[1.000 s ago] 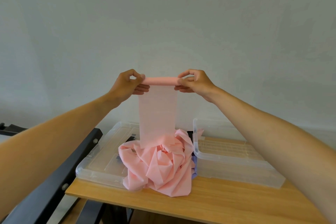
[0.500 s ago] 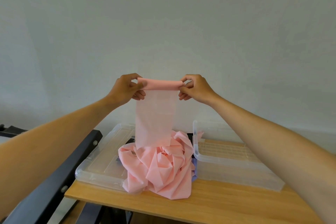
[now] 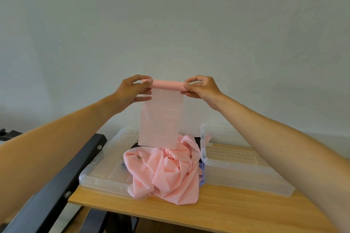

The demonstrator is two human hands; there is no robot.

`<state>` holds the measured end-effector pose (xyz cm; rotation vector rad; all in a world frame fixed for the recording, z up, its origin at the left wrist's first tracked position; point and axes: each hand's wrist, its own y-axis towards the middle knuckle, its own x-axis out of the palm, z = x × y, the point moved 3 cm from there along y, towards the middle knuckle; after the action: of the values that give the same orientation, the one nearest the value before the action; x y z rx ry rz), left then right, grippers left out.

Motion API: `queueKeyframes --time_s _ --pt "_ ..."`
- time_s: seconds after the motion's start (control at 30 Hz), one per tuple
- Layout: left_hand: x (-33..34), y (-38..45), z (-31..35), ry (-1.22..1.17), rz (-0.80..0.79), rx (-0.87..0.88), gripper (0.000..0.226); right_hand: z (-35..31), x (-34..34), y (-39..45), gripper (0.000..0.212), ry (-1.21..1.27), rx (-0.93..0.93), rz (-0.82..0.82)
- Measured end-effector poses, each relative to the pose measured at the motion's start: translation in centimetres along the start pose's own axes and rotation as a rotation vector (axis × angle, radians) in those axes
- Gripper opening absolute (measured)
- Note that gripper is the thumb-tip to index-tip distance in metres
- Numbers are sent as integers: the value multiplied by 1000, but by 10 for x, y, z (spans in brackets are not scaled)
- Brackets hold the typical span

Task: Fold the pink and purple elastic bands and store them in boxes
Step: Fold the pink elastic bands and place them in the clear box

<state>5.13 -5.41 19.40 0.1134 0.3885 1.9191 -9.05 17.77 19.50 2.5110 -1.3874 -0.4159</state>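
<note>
A pink elastic band [image 3: 161, 119] hangs as a flat strip from a rolled top edge held up in front of the wall. My left hand [image 3: 132, 91] pinches the roll's left end and my right hand [image 3: 200, 88] pinches its right end. The rest of the band lies crumpled in a pink heap [image 3: 166, 172] on the wooden table. A bit of purple band [image 3: 202, 176] peeks out under the heap's right side. A clear box [image 3: 102, 174] sits left of the heap and another clear box [image 3: 236, 161] sits right of it.
The wooden table [image 3: 208, 212] has its front edge near me. A black metal frame [image 3: 62, 181] runs diagonally at the lower left, beside the left box. A plain pale wall stands behind everything.
The top of the pink band has been turned over into a thicker roll between both hands, and the hanging strip has shortened a little.
</note>
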Motion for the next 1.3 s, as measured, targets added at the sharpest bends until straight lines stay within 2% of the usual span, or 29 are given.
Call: queueKeyframes --time_s 0.07,0.13,0.27,0.37,0.43,0.5,0.57,0.7,0.77,0.87,0.97,1.1,1.13,1.23,1.3 --pt "-1 1 -1 18 10 1 34 1 -2 0 36 -40 -21 -10" --pt "-4 1 -2 102 13 28 38 3 -3 1 43 -199 -56 -9" --pt "-7 -1 -2 357 58 124 44 1 -2 -3 20 -467 -167 3" --pt "-7 -4 2 562 105 224 34 -6 3 -13 8 -608 -242 -9" --pt "-6 -10 6 581 118 248 22 -8 6 -23 7 -688 -269 -19" --pt "-2 -21 11 600 137 272 14 -8 7 -33 6 -655 -261 -13" --pt "4 -36 17 611 171 291 14 -7 8 -42 10 -491 -222 11" --pt "15 -63 19 315 148 232 23 -10 11 -67 24 -56 -118 49" --pt "19 -78 20 184 126 198 26 -14 14 -84 25 39 -102 55" --pt "25 -104 21 70 166 179 19 -15 19 -112 22 112 -105 99" --pt "28 -125 16 103 191 184 16 -8 24 -141 19 103 -141 157" --pt "30 -154 -1 149 84 128 38 15 21 -175 49 1 -115 195" --pt "30 -161 -7 162 58 108 41 21 20 -183 49 -36 -114 191" --pt "31 -182 -24 301 3 77 33 42 20 -207 29 -205 -153 173" --pt "35 -195 -35 309 -12 64 26 54 22 -221 21 -279 -173 189"
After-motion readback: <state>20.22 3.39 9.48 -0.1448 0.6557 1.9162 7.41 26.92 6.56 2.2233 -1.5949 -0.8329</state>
